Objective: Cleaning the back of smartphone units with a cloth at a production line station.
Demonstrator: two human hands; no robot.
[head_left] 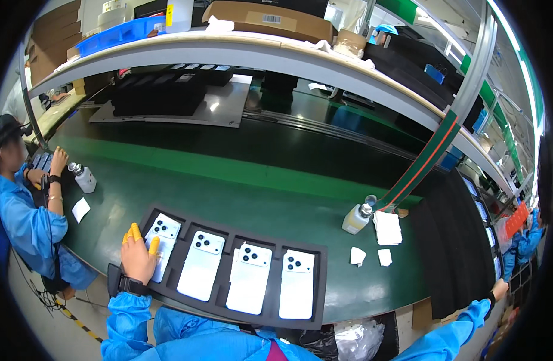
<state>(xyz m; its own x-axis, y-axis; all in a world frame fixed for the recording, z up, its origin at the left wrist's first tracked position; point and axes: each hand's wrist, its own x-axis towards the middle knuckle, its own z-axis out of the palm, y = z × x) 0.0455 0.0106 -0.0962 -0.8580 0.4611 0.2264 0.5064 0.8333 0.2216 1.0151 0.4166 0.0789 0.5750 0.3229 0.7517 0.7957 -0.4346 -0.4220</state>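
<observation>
In front of me lies a black foam tray [228,226] with white phones [200,266] in its slots, their camera sides up. My left hand [138,259], with yellow finger covers and a dark wristband, rests over the tray's left edge. Its fingers are stretched out and its thumb lies apart on the leftmost phone [163,228]. Far to the right, my right hand [500,290] is closed at the near end of another black tray [497,265] that holds phones; its fingertips are partly hidden.
White bottles stand at the right [357,218] and left [83,178]. White wipes [387,228] lie by the right bottle. A black sheet [451,253] covers the table's right end. A shelf [276,43] and a slanted post [422,157] rise beyond. A co-worker [30,210] works at the left.
</observation>
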